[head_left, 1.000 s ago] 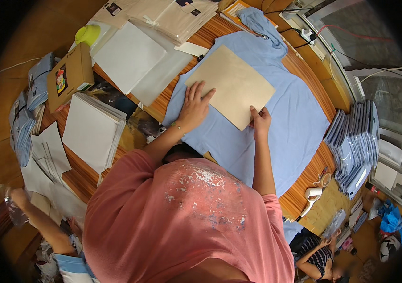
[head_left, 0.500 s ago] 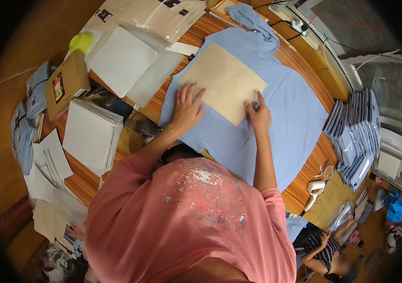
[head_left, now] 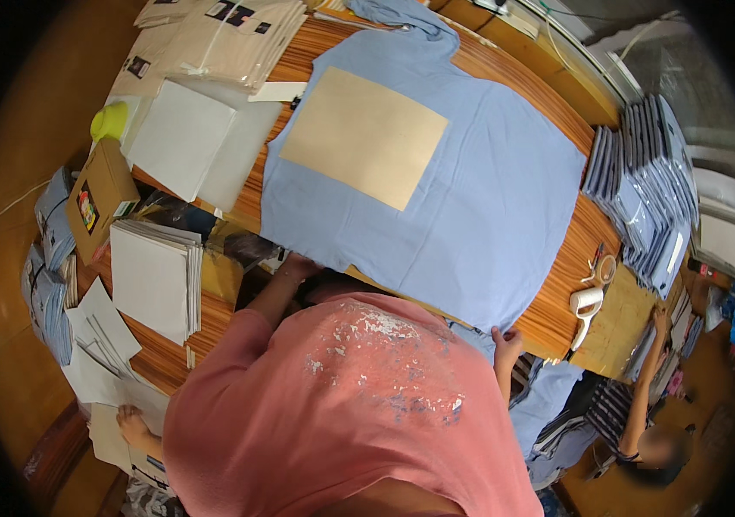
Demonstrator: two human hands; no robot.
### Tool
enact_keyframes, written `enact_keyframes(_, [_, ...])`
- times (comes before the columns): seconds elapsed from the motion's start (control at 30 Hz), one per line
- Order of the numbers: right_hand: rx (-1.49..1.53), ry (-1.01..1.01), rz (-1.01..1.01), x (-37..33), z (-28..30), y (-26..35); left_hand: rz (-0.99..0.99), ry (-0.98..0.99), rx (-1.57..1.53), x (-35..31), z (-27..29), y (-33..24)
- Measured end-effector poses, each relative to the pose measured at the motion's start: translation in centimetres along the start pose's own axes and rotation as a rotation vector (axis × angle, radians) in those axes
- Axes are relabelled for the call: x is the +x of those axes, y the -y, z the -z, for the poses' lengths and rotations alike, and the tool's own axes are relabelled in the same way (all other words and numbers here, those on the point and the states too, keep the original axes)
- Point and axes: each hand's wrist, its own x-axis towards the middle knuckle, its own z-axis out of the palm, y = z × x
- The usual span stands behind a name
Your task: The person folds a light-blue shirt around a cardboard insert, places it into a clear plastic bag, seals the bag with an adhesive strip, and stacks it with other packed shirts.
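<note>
A light-blue shirt (head_left: 488, 198) lies spread over the wooden table, its collar end at the far side. On its upper left part rests a flat beige cardboard sheet (head_left: 363, 138), touched by neither hand. My left hand (head_left: 300, 266) is at the shirt's near left edge, its fingers mostly hidden by the cloth. At the near right corner of the shirt, my right hand (head_left: 508, 343) is closed on the edge with thumb and fingers.
White paper stacks (head_left: 156, 280) and a brown box (head_left: 102, 202) stand left. Bagged folded shirts (head_left: 643, 185) are piled right, near a lint roller (head_left: 585, 310) and tape (head_left: 606, 269). Another person's hand (head_left: 133, 426) shows lower left; a person in stripes (head_left: 617, 418) is lower right.
Both my hands have left the beige sheet and drawn back to the shirt's near edge, left and right. The sheet stays on the shirt. The view has shifted.
</note>
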Motion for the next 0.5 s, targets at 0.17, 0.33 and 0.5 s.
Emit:
enact_keyframes(0.17, [0.62,0.149,-0.349,-1.4,3.2,3.3,-0.222,-0.061,-0.038,-3.7,1.2,-0.3])
enact_keyframes(0.33, [1.027,0.054,-0.064,-1.0,6.4,10.5,-0.935,0.013,0.229,-13.7,-9.8,0.1])
enact_keyframes(0.5, [1.483,0.162,-0.05,8.4,5.7,9.1,-0.993,0.569,0.627,-14.0,-23.1,-3.4])
